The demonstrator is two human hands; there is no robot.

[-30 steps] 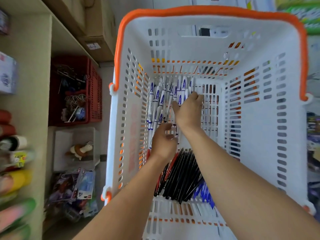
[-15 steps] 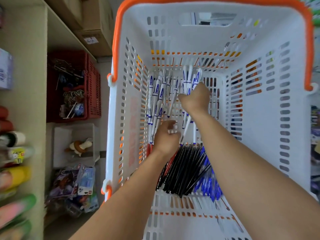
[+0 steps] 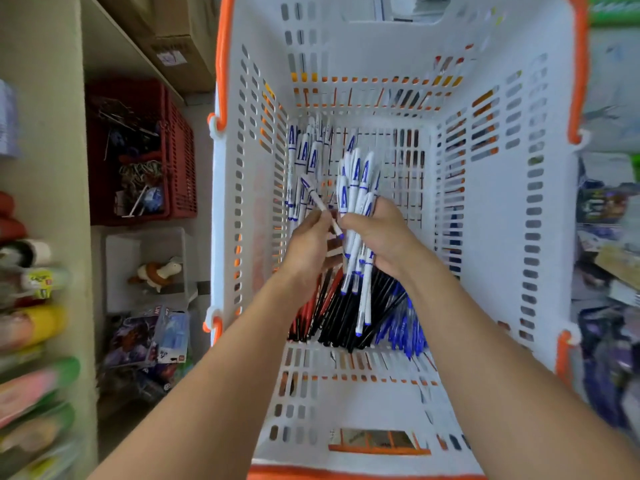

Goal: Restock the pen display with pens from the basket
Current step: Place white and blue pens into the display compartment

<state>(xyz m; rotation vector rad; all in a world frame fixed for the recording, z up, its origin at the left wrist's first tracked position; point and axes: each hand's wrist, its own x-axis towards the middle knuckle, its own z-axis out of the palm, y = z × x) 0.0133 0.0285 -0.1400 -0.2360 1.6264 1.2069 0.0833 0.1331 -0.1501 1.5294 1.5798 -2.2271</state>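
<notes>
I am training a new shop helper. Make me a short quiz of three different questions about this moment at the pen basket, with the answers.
1. True or false: the right hand grips a bunch of white pens.
2. What does the left hand pinch? A) one white pen B) a red pen C) nothing
3. Fill in: on the floor of the basket, the black pens lie between the red pens and the ____ pens.

Key: 1 true; 2 A; 3 blue.

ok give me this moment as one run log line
stage: gathering pens in basket | right hand: grips bundle of white pens | left hand: pinches single white pen | display: not in view
</notes>
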